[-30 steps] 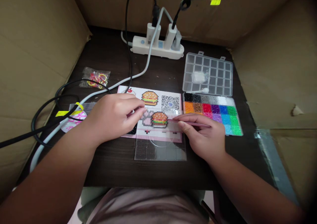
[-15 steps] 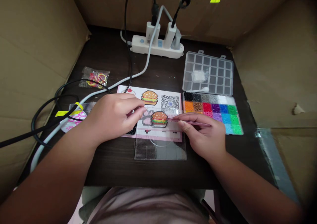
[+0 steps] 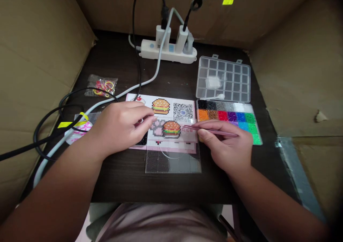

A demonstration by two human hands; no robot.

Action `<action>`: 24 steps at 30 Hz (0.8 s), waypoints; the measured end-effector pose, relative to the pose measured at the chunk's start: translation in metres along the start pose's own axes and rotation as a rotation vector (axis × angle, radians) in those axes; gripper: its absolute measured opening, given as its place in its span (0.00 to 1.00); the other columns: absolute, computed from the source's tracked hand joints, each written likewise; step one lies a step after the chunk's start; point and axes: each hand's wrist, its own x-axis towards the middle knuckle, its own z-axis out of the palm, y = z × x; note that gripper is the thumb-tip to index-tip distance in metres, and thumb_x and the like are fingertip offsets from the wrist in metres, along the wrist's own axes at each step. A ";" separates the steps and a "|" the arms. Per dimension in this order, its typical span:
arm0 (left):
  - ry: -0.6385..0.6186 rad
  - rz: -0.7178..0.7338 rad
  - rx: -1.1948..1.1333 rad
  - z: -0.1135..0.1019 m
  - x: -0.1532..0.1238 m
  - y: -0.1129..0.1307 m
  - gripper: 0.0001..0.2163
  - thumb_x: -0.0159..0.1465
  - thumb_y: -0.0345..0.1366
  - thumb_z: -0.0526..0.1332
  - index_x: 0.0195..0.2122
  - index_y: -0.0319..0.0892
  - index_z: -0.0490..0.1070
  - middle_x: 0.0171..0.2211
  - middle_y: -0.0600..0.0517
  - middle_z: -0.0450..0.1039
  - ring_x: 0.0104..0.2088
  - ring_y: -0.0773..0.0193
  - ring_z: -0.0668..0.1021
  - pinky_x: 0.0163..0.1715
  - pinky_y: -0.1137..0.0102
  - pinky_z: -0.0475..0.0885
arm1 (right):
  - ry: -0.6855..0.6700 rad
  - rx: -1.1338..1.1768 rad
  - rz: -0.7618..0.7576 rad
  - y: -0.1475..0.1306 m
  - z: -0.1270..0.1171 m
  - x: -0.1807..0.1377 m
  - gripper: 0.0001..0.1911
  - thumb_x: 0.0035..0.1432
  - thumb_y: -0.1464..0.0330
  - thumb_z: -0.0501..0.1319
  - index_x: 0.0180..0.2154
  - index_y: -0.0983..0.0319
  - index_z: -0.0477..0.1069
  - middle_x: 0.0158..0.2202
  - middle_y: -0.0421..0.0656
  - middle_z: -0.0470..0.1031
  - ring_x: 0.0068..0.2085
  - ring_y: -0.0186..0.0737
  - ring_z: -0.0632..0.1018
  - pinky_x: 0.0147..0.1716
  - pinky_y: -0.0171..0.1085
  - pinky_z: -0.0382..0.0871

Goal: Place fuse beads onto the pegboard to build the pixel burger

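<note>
Bead burger [image 3: 172,129]: on clear pegboard [image 3: 158,163], toward front edge of surface [image 3: 119,186]. In right hand [image 3: 227,145]: pink tweezers [image 3: 218,131], tips just beside burger's right edge. Left hand [image 3: 123,127]: pinched narrow by pegboard's far left corner, hold impossible to tell. Near surface's right edge: open bead case [image 3: 237,78].

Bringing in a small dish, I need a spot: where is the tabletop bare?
The tabletop looks bare between its near edge and the pegboard, and at back left, between the cardboard wall, power strip and bag of bands. The middle is crowded: left hand, pattern sheet, right hand with tweezers, bead box. Cables clutter the left.
</note>
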 end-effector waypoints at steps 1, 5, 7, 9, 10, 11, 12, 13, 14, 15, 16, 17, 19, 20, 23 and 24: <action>-0.002 -0.002 -0.001 0.000 0.000 0.000 0.09 0.66 0.34 0.57 0.35 0.37 0.77 0.30 0.49 0.78 0.33 0.60 0.79 0.34 0.68 0.72 | 0.009 0.001 -0.005 0.000 -0.001 0.000 0.06 0.53 0.74 0.67 0.31 0.57 0.79 0.33 0.40 0.83 0.36 0.41 0.84 0.36 0.37 0.81; -0.011 -0.019 -0.005 0.000 0.000 0.000 0.09 0.66 0.34 0.57 0.35 0.38 0.77 0.31 0.50 0.78 0.34 0.60 0.79 0.34 0.68 0.72 | 0.050 -0.006 -0.022 -0.001 -0.004 0.002 0.06 0.53 0.74 0.67 0.32 0.57 0.79 0.32 0.40 0.83 0.35 0.41 0.84 0.35 0.38 0.81; -0.014 -0.028 -0.006 0.000 0.000 0.000 0.09 0.66 0.35 0.57 0.34 0.39 0.77 0.31 0.50 0.78 0.33 0.61 0.79 0.34 0.68 0.72 | 0.071 -0.004 -0.027 -0.001 -0.004 0.003 0.07 0.53 0.74 0.67 0.32 0.56 0.79 0.32 0.40 0.83 0.34 0.41 0.84 0.34 0.38 0.81; -0.017 -0.033 -0.007 0.000 0.000 0.000 0.09 0.66 0.35 0.57 0.34 0.39 0.77 0.31 0.49 0.78 0.33 0.61 0.79 0.34 0.68 0.73 | 0.086 -0.002 -0.032 0.000 -0.005 0.004 0.07 0.54 0.74 0.67 0.33 0.56 0.79 0.33 0.40 0.83 0.35 0.41 0.84 0.33 0.38 0.81; -0.016 -0.033 -0.008 0.000 -0.001 0.000 0.09 0.66 0.35 0.57 0.34 0.39 0.77 0.31 0.49 0.78 0.33 0.61 0.79 0.34 0.68 0.73 | 0.090 -0.002 -0.032 0.000 -0.005 0.004 0.07 0.54 0.74 0.67 0.33 0.56 0.79 0.33 0.40 0.83 0.35 0.41 0.84 0.34 0.38 0.81; -0.015 -0.033 -0.007 0.000 -0.001 -0.001 0.09 0.66 0.35 0.58 0.34 0.38 0.77 0.31 0.49 0.78 0.33 0.61 0.79 0.34 0.68 0.73 | 0.093 -0.004 -0.030 0.000 -0.006 0.004 0.07 0.54 0.74 0.67 0.33 0.56 0.79 0.33 0.40 0.83 0.35 0.41 0.84 0.34 0.38 0.81; -0.013 -0.031 -0.007 0.000 -0.001 -0.001 0.09 0.66 0.35 0.58 0.35 0.38 0.77 0.31 0.49 0.77 0.33 0.61 0.79 0.34 0.68 0.73 | 0.095 -0.007 -0.027 0.000 -0.006 0.004 0.07 0.54 0.74 0.67 0.33 0.56 0.79 0.34 0.40 0.83 0.35 0.41 0.84 0.35 0.38 0.82; -0.010 -0.030 -0.008 0.000 -0.001 -0.001 0.09 0.66 0.35 0.58 0.34 0.38 0.77 0.31 0.49 0.77 0.33 0.61 0.79 0.34 0.68 0.73 | 0.096 -0.009 -0.023 0.000 -0.006 0.004 0.07 0.54 0.74 0.67 0.33 0.56 0.79 0.34 0.40 0.83 0.36 0.41 0.84 0.35 0.38 0.82; -0.007 -0.029 -0.009 0.000 -0.001 -0.001 0.09 0.66 0.35 0.58 0.34 0.38 0.77 0.31 0.49 0.77 0.33 0.61 0.79 0.34 0.68 0.73 | 0.097 -0.010 -0.020 0.000 -0.007 0.004 0.07 0.55 0.74 0.67 0.34 0.56 0.79 0.34 0.40 0.83 0.36 0.41 0.84 0.36 0.38 0.81; -0.005 -0.030 -0.010 0.000 -0.001 -0.001 0.09 0.65 0.34 0.58 0.34 0.38 0.77 0.31 0.49 0.77 0.33 0.61 0.79 0.34 0.68 0.73 | 0.099 -0.009 -0.019 0.000 -0.007 0.004 0.07 0.54 0.73 0.67 0.34 0.56 0.79 0.34 0.40 0.83 0.36 0.41 0.84 0.36 0.38 0.81; -0.004 -0.030 -0.010 0.000 -0.002 -0.001 0.09 0.65 0.34 0.58 0.35 0.38 0.77 0.31 0.49 0.77 0.33 0.61 0.79 0.34 0.68 0.73 | 0.103 -0.005 -0.018 0.000 -0.007 0.005 0.06 0.54 0.73 0.67 0.34 0.56 0.79 0.34 0.41 0.83 0.36 0.41 0.83 0.36 0.38 0.81; -0.001 -0.030 -0.009 0.000 -0.002 -0.002 0.08 0.65 0.34 0.58 0.35 0.38 0.77 0.31 0.50 0.77 0.33 0.61 0.79 0.34 0.68 0.73 | 0.105 -0.001 -0.016 0.000 -0.007 0.005 0.06 0.54 0.73 0.67 0.34 0.56 0.79 0.34 0.41 0.83 0.36 0.41 0.83 0.36 0.38 0.81; 0.003 -0.029 -0.005 0.000 -0.002 -0.002 0.08 0.65 0.34 0.59 0.35 0.39 0.77 0.32 0.50 0.78 0.33 0.61 0.79 0.34 0.69 0.73 | 0.103 0.005 -0.009 -0.001 -0.007 0.005 0.06 0.54 0.73 0.67 0.33 0.56 0.79 0.34 0.41 0.83 0.36 0.42 0.83 0.35 0.38 0.81; 0.004 -0.027 -0.004 0.001 -0.002 -0.002 0.08 0.65 0.34 0.59 0.35 0.39 0.77 0.32 0.50 0.78 0.33 0.62 0.79 0.34 0.69 0.73 | 0.100 0.008 -0.007 -0.001 -0.007 0.005 0.06 0.54 0.73 0.67 0.33 0.56 0.79 0.34 0.41 0.83 0.36 0.42 0.83 0.35 0.38 0.81; 0.019 -0.027 -0.007 0.001 -0.002 -0.002 0.07 0.65 0.34 0.60 0.35 0.39 0.77 0.33 0.50 0.78 0.33 0.63 0.79 0.34 0.70 0.73 | 0.098 0.007 -0.020 0.000 -0.008 0.006 0.06 0.54 0.73 0.67 0.33 0.56 0.79 0.34 0.40 0.83 0.37 0.41 0.83 0.36 0.38 0.81; 0.025 -0.028 -0.008 0.001 -0.002 -0.002 0.06 0.65 0.33 0.60 0.35 0.39 0.77 0.33 0.50 0.78 0.33 0.63 0.79 0.34 0.70 0.73 | 0.099 0.005 -0.024 0.000 -0.009 0.006 0.06 0.54 0.73 0.67 0.33 0.56 0.79 0.34 0.40 0.83 0.37 0.41 0.83 0.37 0.38 0.81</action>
